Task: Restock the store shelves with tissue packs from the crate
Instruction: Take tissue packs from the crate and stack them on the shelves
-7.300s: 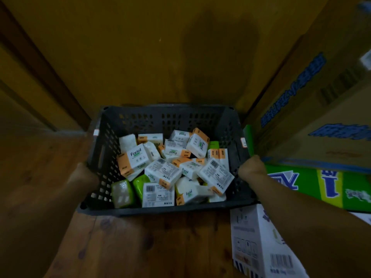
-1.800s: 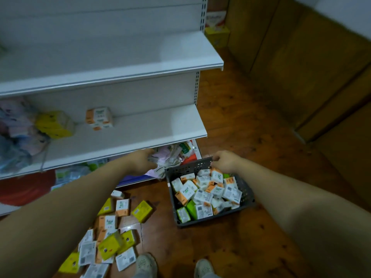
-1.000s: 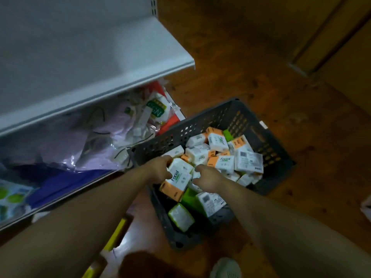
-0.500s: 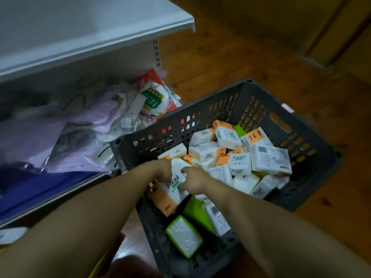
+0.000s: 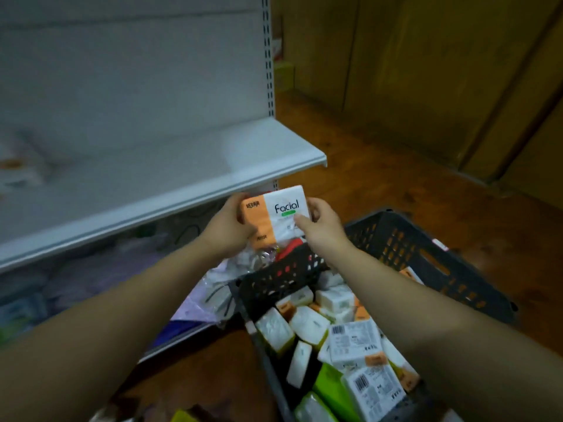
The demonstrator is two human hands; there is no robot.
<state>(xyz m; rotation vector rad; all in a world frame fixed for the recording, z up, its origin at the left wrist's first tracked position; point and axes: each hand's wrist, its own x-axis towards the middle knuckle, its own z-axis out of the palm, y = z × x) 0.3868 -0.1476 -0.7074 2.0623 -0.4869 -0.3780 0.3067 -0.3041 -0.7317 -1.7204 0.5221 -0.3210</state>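
**Two-handed carry of one tissue pack (image 5: 275,214) from crate to shelf, head view.** The pack (white with an orange end band, printed "Facial") is held in the air just below and in front of the lip of the white shelf (image 5: 182,166). It is above the crate's near-left corner and clear of the packs inside.

The left hand (image 5: 227,229) grips the orange end. The right hand (image 5: 321,231) grips the white end, its fingers (image 5: 313,205) curled round the edge and the thumb pressed on the printed face. Both sets of fingers are thus clamped on the same pack, one at each short end. Given the soft wrapper, this probably steadies the pack and turns the label outward for display.

The dark perforated crate (image 5: 426,254) stands on the wooden floor (image 5: 396,166) just beside the shelving, presumably so that each pack travels only a short way. It holds many remaining packs (image 5: 353,339), white, orange-banded and green, lying at mixed angles.

The shelf board above the hands shows bare white over most of its right part; its left part is blurred. Under it lie goods in clear bags (image 5: 213,287).

Stage: early in the restock, with this pack not yet placed.
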